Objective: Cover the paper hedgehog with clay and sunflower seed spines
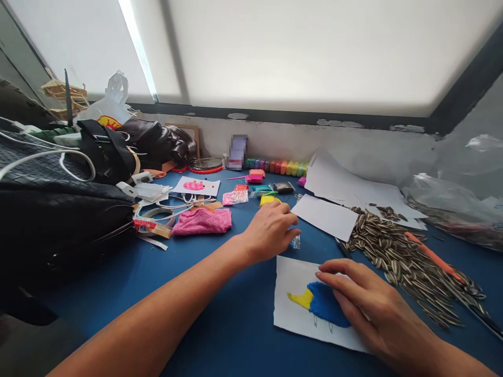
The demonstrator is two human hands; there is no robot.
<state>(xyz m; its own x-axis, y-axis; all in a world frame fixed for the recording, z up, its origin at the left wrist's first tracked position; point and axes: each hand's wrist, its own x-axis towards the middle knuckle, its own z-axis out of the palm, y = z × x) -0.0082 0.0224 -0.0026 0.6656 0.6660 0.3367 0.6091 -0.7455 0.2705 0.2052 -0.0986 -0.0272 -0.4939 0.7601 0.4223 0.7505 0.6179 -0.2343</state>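
My left hand [271, 230] is over the middle of the table with its fingers curled. Just under its fingertips shows a bit of clear plastic wrapper [296, 241]; whether the fingers grip it or something else is hidden. Lying beyond that hand is a yellow clay piece [269, 200]. My right hand [365, 298] rests over the right side of a white paper sheet [285, 309], fingers stretched out and holding nothing. On this sheet is a blue clay shape [325, 305] joined to a yellow clay part [302, 299], with small drawn lines below. My right hand partly covers the blue shape.
Sunflower seeds [387, 246] are heaped at right, with an orange-handled tool [434, 256] across them. Blank paper [326, 215] lies beside the heap. Behind are colored clay packs [279, 167] and a phone [237, 152]. A pink cloth [203, 221] and black bag [66, 225] occupy the left.
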